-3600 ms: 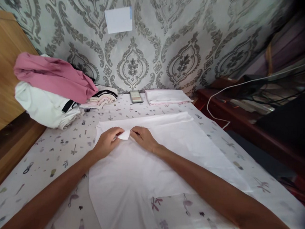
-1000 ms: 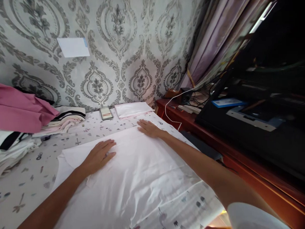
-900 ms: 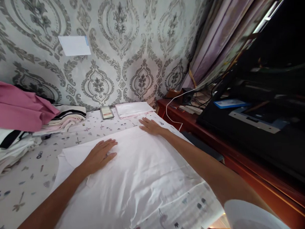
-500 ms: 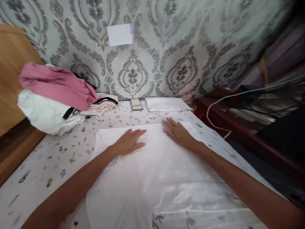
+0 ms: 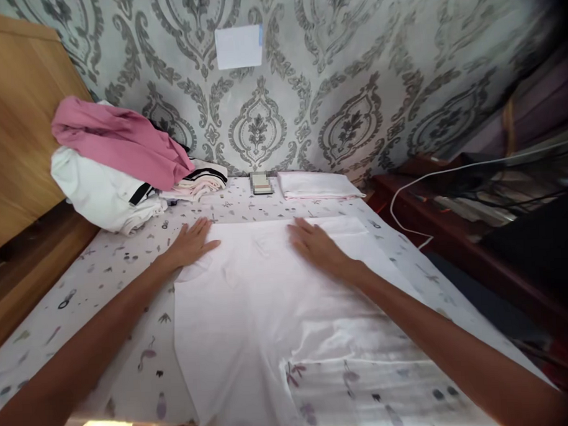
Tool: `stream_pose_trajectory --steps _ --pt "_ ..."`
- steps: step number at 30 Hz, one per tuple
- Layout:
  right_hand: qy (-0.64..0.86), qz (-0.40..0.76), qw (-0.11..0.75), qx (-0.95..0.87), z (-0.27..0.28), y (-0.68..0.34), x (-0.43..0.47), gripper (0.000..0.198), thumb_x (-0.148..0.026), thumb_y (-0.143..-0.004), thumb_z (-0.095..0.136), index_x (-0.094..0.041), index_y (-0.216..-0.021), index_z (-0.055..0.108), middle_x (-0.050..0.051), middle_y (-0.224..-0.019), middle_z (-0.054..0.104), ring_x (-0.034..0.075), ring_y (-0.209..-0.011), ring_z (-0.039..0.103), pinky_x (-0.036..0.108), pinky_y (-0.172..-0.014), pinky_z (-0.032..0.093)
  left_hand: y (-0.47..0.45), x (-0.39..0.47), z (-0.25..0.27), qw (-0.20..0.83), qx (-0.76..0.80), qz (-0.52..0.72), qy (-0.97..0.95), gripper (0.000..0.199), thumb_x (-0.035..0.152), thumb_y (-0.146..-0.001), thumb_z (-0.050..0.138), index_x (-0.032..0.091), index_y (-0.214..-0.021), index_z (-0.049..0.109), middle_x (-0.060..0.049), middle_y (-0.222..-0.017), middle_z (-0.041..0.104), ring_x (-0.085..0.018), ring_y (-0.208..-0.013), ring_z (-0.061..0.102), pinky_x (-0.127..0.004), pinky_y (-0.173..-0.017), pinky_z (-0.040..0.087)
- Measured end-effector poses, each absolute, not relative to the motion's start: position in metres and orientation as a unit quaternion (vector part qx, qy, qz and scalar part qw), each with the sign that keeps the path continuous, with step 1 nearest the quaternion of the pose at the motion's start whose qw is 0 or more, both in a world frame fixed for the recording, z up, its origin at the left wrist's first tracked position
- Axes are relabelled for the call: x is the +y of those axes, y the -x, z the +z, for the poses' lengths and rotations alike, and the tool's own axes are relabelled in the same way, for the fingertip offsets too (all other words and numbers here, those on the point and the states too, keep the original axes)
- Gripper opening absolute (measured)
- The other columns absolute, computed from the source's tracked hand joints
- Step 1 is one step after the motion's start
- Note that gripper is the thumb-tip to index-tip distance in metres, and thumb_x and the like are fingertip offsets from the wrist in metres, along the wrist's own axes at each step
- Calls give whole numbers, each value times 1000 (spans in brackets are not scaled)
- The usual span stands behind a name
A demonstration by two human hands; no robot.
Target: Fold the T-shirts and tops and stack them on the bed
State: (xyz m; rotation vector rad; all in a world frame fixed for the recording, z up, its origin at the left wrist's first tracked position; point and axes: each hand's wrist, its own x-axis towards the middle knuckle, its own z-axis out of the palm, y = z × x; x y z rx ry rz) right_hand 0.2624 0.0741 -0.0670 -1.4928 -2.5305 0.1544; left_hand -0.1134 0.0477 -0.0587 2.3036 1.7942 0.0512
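Note:
A white garment [image 5: 254, 288] lies spread on a bed sheet [image 5: 144, 342] printed with small motifs. My left hand [image 5: 192, 242] rests flat on the garment's far left corner, with fingers apart. Palm down, my right hand [image 5: 315, 244] presses on its far middle part, fingers stretched out. Neither hand grips anything. Some creases run across the cloth between the hands and below the right forearm. The garment's exact kind is hard to make out.
At the far left, a pink garment [image 5: 123, 141] tops a heap of white clothes [image 5: 97, 185] beside a wooden headboard [image 5: 24, 110]. A folded white cloth [image 5: 320, 185] and a small blurred object [image 5: 261, 183] lie by the wall. A white cable [image 5: 399, 196] crosses the dark red furniture [image 5: 452, 232] on the right.
My left hand has slid outward to the garment's left corner. My right hand has shifted slightly left over the cloth. The garment's left side now lies flatter, and the view has tilted a little.

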Motion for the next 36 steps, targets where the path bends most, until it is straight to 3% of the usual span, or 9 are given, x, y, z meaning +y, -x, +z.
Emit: stream_pose_trajectory --steps 7,14,16,20,25,28,31,34,36 --pt "223 107 100 -964 -56 -180 12 48 -46 -104 39 -29 -148 46 9 -160 36 25 -150 26 54 -121 18 110 47 -58 105 617 17 -780 86 70 -94 20 12 -158 18 -16 -167 11 -30 -155 6 -55 -122 7" --pt "209 122 126 -962 -57 -200 -23 42 -34 -104 42 -25 -143 52 11 -153 47 25 -147 33 56 -120 22 101 37 -38 106 617 15 -779 75 56 -97 31 10 -156 21 -18 -166 14 -32 -154 10 -60 -121 6" --pt "219 117 160 -955 -60 -202 -22 42 -27 -102 43 -21 -143 52 13 -149 51 23 -143 41 51 -118 29 94 27 -27 88 570 52 -815 62 43 -98 35 14 -152 31 -16 -163 26 -31 -151 22 -57 -121 12" --pt "256 97 211 -938 -62 -200 -3 46 -12 -93 45 -17 -138 55 17 -144 55 25 -134 50 47 -108 42 77 -3 -9 141 402 69 -902 51 20 -87 47 21 -138 48 -11 -144 51 -25 -133 47 -38 -109 41" --pt "291 126 194 -928 -55 -197 17 57 -7 -80 48 -19 -134 57 12 -132 63 28 -128 53 49 -105 42 58 -24 -15 70 346 72 -933 47 2 -81 41 19 -121 59 -12 -133 56 -25 -125 51 -39 -104 42" --pt "314 161 188 -916 -51 -199 23 54 -14 -78 56 -18 -132 59 12 -130 63 32 -129 49 52 -105 37 52 -22 -25 68 354 114 -926 31 7 -90 39 19 -104 64 -9 -119 63 -23 -111 56 -35 -94 45" --pt "311 209 182 -909 -48 -204 28 61 -23 -77 65 -22 -137 55 12 -132 61 32 -131 45 53 -108 33 51 -18 -29 140 425 190 -874 20 24 -96 44 20 -88 62 -5 -96 66 -19 -91 59 -29 -76 45" --pt "308 258 181 -898 -46 -206 35 74 -29 -75 71 -25 -144 47 11 -137 56 32 -130 44 52 -109 32 53 -11 -28 253 509 283 -773 32 39 -94 47 20 -69 49 3 -65 50 -13 -62 49 -25 -58 37" --pt "325 279 194 -882 -45 -204 41 78 -29 -75 72 -26 -147 43 11 -139 54 32 -129 44 51 -109 34 56 -4 -29 327 540 340 -697 37 46 -90 52 20 -65 43 6 -58 41 -11 -54 43 -23 -52 33"
